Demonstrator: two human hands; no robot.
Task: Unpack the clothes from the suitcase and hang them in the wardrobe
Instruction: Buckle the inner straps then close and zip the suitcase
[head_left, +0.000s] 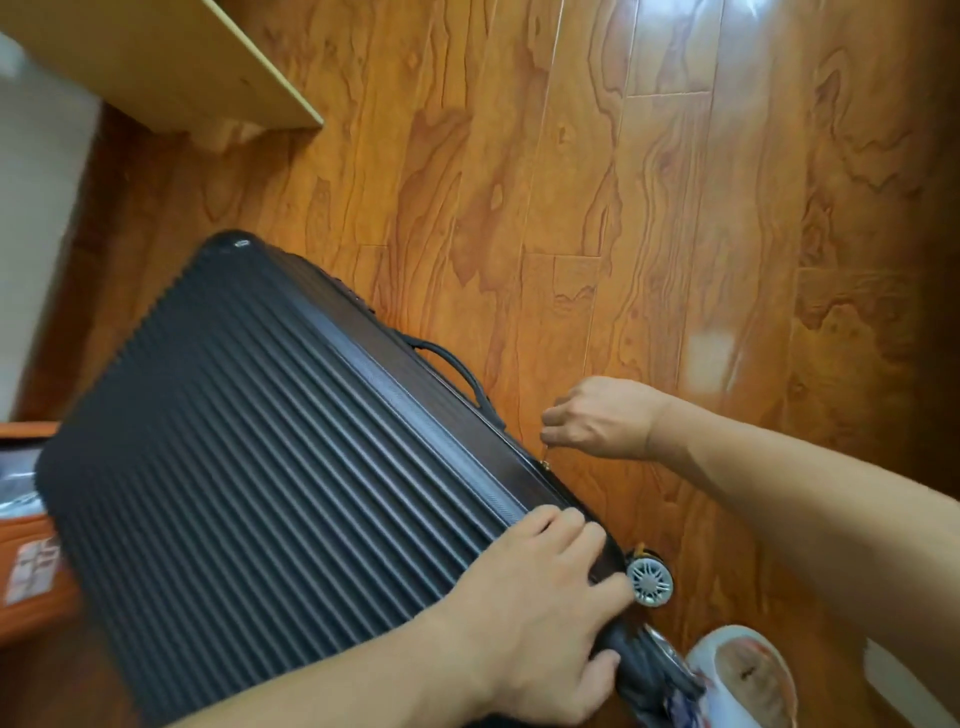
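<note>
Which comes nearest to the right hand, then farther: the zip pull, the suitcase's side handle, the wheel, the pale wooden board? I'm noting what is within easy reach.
From the right hand, in the head view:
1. Zip pull, just below its fingertips, on the suitcase edge.
2. Side handle, to its left.
3. Wheel, below it, at the suitcase corner.
4. Pale wooden board, far off at the top left.

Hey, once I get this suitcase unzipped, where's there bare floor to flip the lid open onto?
The widest bare wooden floor lies beyond the suitcase on its carry handle side, between the light wooden panel and your right hand pinching the zipper pull. It's crowded near you: left hand, wheel, slipper. An orange object hems the other side.
</note>
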